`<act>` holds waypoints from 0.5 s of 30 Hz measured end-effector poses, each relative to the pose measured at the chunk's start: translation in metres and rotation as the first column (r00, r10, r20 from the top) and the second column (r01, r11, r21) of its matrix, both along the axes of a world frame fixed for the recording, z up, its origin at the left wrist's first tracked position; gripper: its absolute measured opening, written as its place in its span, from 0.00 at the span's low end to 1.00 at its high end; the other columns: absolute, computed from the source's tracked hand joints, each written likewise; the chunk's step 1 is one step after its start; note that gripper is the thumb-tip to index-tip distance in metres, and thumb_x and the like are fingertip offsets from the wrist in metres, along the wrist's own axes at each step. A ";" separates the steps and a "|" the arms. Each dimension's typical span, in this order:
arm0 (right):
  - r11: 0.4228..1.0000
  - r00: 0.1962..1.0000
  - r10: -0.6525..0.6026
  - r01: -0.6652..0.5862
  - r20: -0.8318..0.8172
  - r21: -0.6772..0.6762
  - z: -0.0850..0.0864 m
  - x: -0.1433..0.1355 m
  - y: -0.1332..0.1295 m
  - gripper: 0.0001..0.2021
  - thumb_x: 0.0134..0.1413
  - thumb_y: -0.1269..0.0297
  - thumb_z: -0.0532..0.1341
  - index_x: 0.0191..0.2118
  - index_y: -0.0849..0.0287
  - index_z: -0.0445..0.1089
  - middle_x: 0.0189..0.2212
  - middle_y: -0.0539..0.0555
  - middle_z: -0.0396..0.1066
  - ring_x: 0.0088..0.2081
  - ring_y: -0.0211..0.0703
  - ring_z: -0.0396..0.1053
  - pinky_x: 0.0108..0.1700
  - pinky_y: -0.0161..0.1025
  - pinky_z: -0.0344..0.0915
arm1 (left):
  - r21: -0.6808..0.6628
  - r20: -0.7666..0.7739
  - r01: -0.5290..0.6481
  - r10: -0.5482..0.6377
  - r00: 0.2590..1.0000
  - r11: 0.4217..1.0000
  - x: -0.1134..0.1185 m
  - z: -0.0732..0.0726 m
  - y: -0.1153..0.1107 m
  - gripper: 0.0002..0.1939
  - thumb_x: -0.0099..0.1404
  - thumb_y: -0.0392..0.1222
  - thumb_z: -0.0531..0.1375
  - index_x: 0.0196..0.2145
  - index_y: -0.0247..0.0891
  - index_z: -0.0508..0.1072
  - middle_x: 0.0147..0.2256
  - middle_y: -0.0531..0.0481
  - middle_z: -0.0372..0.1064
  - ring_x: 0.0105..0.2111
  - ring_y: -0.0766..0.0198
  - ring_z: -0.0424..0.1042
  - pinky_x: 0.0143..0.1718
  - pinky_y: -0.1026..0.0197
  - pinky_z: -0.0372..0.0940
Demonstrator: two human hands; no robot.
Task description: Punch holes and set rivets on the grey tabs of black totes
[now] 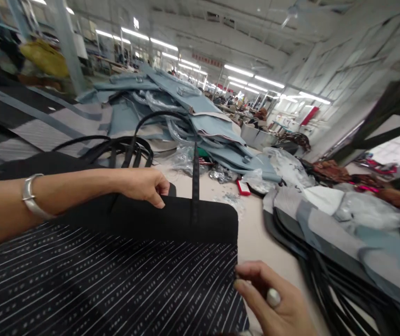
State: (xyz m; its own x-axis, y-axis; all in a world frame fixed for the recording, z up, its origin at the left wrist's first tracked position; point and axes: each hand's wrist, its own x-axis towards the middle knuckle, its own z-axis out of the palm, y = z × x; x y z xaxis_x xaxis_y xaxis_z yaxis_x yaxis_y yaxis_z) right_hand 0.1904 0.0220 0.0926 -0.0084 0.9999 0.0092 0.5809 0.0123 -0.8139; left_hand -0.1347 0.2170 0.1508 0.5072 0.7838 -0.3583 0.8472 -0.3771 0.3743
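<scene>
A black bag panel (217, 219) with a handle lies across the front. Its lower part is a dark striped lining (144, 284) printed with white lettering. My left hand (146, 186), with a silver bangle on the wrist, pinches the panel's top edge left of the handle (196, 177). At the right edge, just below the black band, my right hand (273, 298) closes thumb and forefinger on the panel. A small white rounded thing (273, 297) shows among its fingers; whether it is a ring or something held, I cannot tell.
Blue-grey bag pieces (172, 98) are heaped at the back, with clear plastic bags (182, 158) around them. A small red box (243, 187) and scattered small metal bits (231, 200) lie on the pale table (256, 233). Stacked black and grey panels with straps (312, 233) stand at right.
</scene>
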 end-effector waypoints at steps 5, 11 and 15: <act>0.991 0.998 0.051 -0.045 0.048 -0.125 -0.008 -0.025 0.008 0.07 0.57 0.64 0.63 0.36 0.56 0.80 0.29 0.49 0.78 0.31 0.39 0.73 0.35 0.32 0.66 | -0.105 0.059 0.071 -0.065 0.996 0.992 0.076 -0.038 -0.014 0.09 0.57 0.46 0.64 0.33 0.39 0.79 0.28 0.56 0.76 0.31 0.64 0.72 0.30 0.66 0.59; 0.936 0.995 0.091 -0.068 0.049 -0.344 -0.040 -0.033 0.011 0.08 0.57 0.70 0.63 0.36 0.57 0.81 0.28 0.48 0.78 0.28 0.36 0.70 0.32 0.32 0.61 | -0.160 -0.030 0.051 -0.056 0.998 0.986 0.112 -0.083 -0.020 0.09 0.57 0.45 0.67 0.35 0.39 0.81 0.29 0.53 0.77 0.31 0.62 0.73 0.28 0.64 0.57; 0.903 0.990 0.119 -0.078 0.071 -0.422 -0.047 -0.037 0.012 0.07 0.57 0.72 0.64 0.36 0.57 0.81 0.27 0.48 0.78 0.26 0.36 0.70 0.30 0.32 0.60 | -0.127 -0.063 0.104 -0.113 0.992 0.986 0.116 -0.089 -0.022 0.08 0.58 0.45 0.68 0.35 0.41 0.81 0.31 0.52 0.78 0.32 0.60 0.73 0.29 0.62 0.55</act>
State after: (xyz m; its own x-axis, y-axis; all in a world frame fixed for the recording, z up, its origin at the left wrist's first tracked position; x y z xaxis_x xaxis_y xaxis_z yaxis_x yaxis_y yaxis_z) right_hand 0.1530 0.0338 0.0458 -0.0878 0.9059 -0.4144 0.6674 -0.2553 -0.6996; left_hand -0.0189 0.1953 0.0620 0.5572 0.6733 -0.4861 0.8295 -0.4231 0.3646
